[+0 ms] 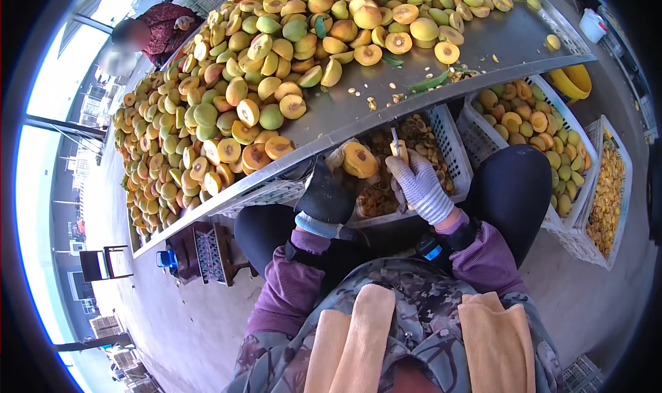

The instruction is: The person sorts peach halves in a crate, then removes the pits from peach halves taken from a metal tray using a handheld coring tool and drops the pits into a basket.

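My left hand (325, 192), in a dark glove with a pale cuff, holds a halved yellow fruit (360, 160) with its cut face up, just below the table edge. Close beside it on the right, my right hand (419, 186), in a striped white glove, is closed around the light handle of a thin metal tool (396, 145) that points up. The tool and the fruit are apart. Beneath both hands stands a white crate (452, 145) with brown fruit scraps in it.
A metal table (386, 83) bears a large heap of cut fruit (227, 96). To the right stand a crate of fruit halves (472, 127), a crate of small yellow pieces (624, 186) and a yellow bucket (571, 83). Another person (162, 31) is at the upper left.
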Demonstrator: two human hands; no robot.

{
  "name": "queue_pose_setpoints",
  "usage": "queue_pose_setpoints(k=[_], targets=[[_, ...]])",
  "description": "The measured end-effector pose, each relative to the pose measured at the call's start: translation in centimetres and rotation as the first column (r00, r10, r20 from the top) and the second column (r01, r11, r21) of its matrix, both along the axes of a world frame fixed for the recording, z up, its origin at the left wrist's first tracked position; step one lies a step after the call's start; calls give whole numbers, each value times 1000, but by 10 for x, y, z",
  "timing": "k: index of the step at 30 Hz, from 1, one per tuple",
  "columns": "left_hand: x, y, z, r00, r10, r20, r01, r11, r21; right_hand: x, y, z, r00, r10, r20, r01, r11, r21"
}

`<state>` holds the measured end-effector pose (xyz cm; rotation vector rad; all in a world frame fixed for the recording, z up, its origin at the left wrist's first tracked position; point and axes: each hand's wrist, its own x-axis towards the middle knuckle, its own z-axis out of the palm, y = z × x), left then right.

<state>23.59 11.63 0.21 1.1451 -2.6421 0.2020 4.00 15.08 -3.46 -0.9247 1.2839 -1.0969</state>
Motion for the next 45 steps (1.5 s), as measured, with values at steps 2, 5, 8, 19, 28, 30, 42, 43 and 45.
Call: queue_pose_setpoints(k=[2,5,8,19,28,30,42,43,45], targets=[[-2,-5,-31,840,184,-510,105,868,486,2,5,13,937,34,347,-106,976,190],[-12,-1,-31,314,679,-664,552,438,709,13,5,2,959,-26,281,25,1000,6],[-21,3,-25,284,712,-643,562,419,713,14,2,-7,979,-83,186,95,994,-58],[-37,13,14,411,520,-749,572,492,656,-9,7,19,849,6,528,46,995,-86],[-14,18,-12,777,157,-610,300,759,578,-13,2,22,968,-122,-218,-6,861,-509],[-7,16,-18,985,-3,-171,23,993,114,-10,1,14,880,-331,-340,99,828,-552],[-24,6,10,458,473,-753,318,704,636,15,18,13,624,-140,-769,-325,848,-418],[-23,5,7,513,439,-738,288,722,629,16,18,11,604,-135,-785,-335,851,-404],[-20,3,3,618,369,-694,231,758,609,16,16,6,596,-146,-790,-335,849,-410]])
